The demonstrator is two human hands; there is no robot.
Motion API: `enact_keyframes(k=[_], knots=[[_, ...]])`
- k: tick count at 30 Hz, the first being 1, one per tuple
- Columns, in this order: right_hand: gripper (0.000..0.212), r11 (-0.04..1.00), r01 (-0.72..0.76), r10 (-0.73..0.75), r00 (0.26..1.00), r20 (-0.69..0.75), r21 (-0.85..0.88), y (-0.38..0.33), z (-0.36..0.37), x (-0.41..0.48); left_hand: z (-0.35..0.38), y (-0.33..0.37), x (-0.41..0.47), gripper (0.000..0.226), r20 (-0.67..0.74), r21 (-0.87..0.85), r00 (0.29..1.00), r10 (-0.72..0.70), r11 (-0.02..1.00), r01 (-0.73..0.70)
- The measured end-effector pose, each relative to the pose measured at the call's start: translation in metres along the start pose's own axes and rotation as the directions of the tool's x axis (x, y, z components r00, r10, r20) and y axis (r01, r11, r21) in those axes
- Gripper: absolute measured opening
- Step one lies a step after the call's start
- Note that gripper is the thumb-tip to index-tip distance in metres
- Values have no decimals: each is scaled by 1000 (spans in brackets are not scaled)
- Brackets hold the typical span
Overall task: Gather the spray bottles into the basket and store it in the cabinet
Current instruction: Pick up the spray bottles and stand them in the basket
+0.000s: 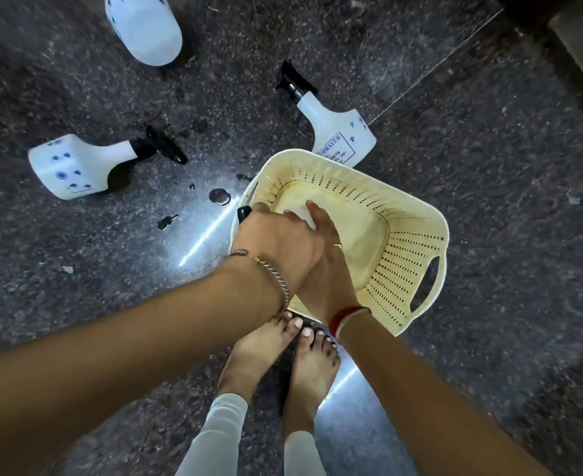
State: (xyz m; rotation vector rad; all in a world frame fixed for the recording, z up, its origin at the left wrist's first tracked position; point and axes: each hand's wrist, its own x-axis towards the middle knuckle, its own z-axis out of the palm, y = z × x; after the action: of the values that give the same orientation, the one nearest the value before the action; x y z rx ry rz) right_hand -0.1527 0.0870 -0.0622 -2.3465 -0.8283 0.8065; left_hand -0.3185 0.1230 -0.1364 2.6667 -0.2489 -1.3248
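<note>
A cream perforated basket (pixel 417 242) with cut-out handles stands on the dark stone floor in front of me. Over its left side, my left hand (pixel 276 238) and my right hand (pixel 322 259) together hold a white spray bottle (pixel 298 214); its black nozzle (pixel 244 213) pokes out past the basket rim. Three more white spray bottles with blue dots lie on the floor: one (pixel 339 130) touching the basket's far rim, one (pixel 73 166) to the left, and one (pixel 145 27) farther away at the top.
Small puddles of water (pixel 219 196) dot the floor left of the basket. My bare feet (pixel 283 355) stand just behind it. A dark raised edge (pixel 578 49) fills the upper right corner.
</note>
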Motion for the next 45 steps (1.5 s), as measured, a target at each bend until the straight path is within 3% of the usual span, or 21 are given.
enact_keyframes(k=[3, 8, 11, 13, 15, 17, 20, 23, 26, 28, 30, 33, 38, 42, 45], knots=[[58, 990, -129, 131, 991, -38, 51, 12, 8, 2, 8, 0, 9, 41, -77, -108, 996, -45, 993, 36], [52, 980, -197, 200, 958, 207, -39, 15, 14, 9, 16, -2, 12, 44, -129, -98, 988, -79, 993, 67], [44, 958, -287, 274, 927, 257, 14, 14, 12, 9, 3, 0, 6, 44, -68, -82, 994, -83, 994, 77], [50, 951, -293, 261, 931, 256, 96, 14, 8, 7, -15, 0, -6, 40, -2, -45, 997, -72, 996, 72], [58, 935, -312, 265, 930, 253, 168, 12, -1, 6, -70, -5, -6, 39, 121, 51, 989, -87, 995, 81], [48, 937, -320, 261, 908, 327, 142, 12, -14, 7, -140, -16, 26, 41, 1, 330, 993, -117, 938, 110], [40, 936, -331, 263, 883, 388, 119, 15, -42, 14, -223, -16, 42, 40, -11, 488, 992, -122, 866, 112], [36, 942, -308, 335, 861, 383, -133, 21, -76, 17, -238, -14, 19, 32, 114, 430, 988, -109, 901, 50], [36, 940, -324, 342, 892, 295, -108, 7, -125, 20, -250, -16, 2, 19, -21, 427, 993, -119, 896, 117], [32, 962, -251, 241, 965, 102, 105, -9, -153, 33, -258, -17, -9, 16, -149, 394, 982, -118, 904, 169], [31, 960, -105, 149, 977, -154, 261, -24, -171, 54, -262, -18, -19, 14, -244, 300, 959, -142, 930, 213], [46, 994, -57, 85, 941, -326, 93, -30, -171, 99, -273, -26, -34, 27, -382, 167, 912, -150, 959, 228], [87, 955, -156, 86, 959, -269, -252, -7, -135, 162, -273, -59, -35, 81, -620, -89, 740, -260, 961, 263], [102, 847, -192, 178, 981, -75, -495, 21, -105, 187, -268, -85, -26, 88, -569, -348, 689, -448, 891, 291], [106, 784, -337, 415, 909, 36, -522, 32, -92, 199, -258, -92, -18, 88, -515, -395, 700, -496, 861, 320]])
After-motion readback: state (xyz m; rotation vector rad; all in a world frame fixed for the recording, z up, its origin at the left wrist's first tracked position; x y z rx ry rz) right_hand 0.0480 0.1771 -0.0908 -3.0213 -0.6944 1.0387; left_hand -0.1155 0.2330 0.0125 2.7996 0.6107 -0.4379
